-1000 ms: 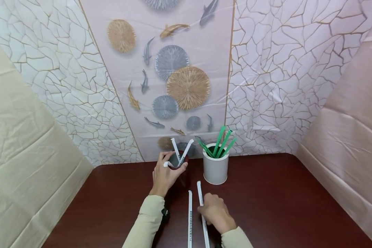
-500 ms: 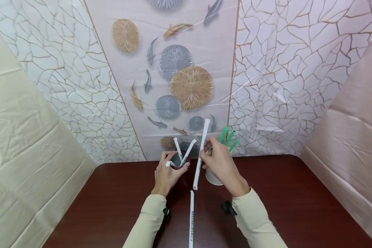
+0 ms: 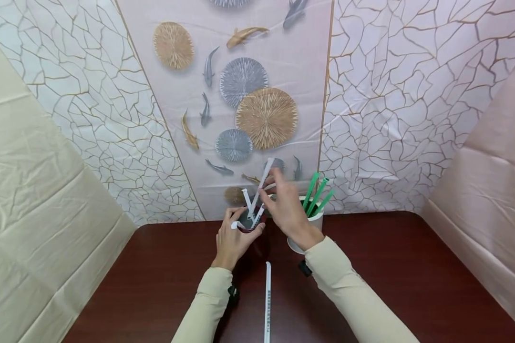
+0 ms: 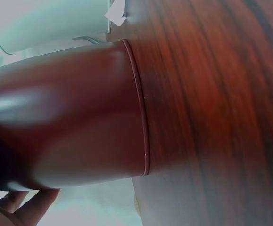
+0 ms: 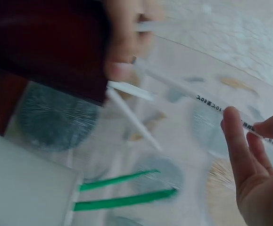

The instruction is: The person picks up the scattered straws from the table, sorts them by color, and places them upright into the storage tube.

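My left hand grips a dark red cup around its upper part; the cup stands on the table. Several white paper-wrapped straws lean out of its mouth. In my right hand, thumb and fingertips pinch another wrapped straw with small dark print. This straw slants, its lower end at the cup's mouth; whether it is inside the rim is hard to tell. One more wrapped straw lies lengthwise on the table in front of the cup.
A pale grey cup holding several green straws stands just right of the red one, partly behind my right wrist. The dark wooden table ends at a patterned cloth backdrop.
My right hand has picked up the right-hand straw from the table, lifted it past the grey cup and brought it left to the red cup. The left hand keeps its grip.
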The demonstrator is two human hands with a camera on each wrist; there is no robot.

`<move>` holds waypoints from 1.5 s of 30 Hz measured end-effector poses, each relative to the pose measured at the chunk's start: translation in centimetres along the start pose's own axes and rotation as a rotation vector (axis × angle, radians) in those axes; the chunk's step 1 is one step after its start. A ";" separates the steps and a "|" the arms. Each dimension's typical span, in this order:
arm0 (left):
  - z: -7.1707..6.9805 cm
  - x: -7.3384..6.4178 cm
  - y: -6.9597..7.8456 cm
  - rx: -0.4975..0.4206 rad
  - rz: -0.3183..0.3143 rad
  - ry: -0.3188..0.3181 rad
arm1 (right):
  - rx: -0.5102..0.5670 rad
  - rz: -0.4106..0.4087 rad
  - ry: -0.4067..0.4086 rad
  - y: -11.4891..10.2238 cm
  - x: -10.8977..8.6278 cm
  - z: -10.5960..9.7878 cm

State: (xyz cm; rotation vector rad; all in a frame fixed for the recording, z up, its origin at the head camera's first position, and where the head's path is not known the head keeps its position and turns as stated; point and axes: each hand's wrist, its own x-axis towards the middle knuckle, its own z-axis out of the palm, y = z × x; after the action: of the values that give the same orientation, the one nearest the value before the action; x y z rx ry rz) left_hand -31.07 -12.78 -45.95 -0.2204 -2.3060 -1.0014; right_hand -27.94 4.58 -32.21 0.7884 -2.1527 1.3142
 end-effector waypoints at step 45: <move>-0.3 0.0 0.1 0.024 0.015 -0.012 | 0.105 0.567 -0.282 -0.9 -9.1 -3.6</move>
State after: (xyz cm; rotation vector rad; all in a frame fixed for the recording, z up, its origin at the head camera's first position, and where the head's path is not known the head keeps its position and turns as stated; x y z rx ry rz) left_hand -30.89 -12.92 -45.67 -0.2344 -2.3230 -0.9665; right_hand -20.45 9.54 -36.26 0.4278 -2.6770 1.6816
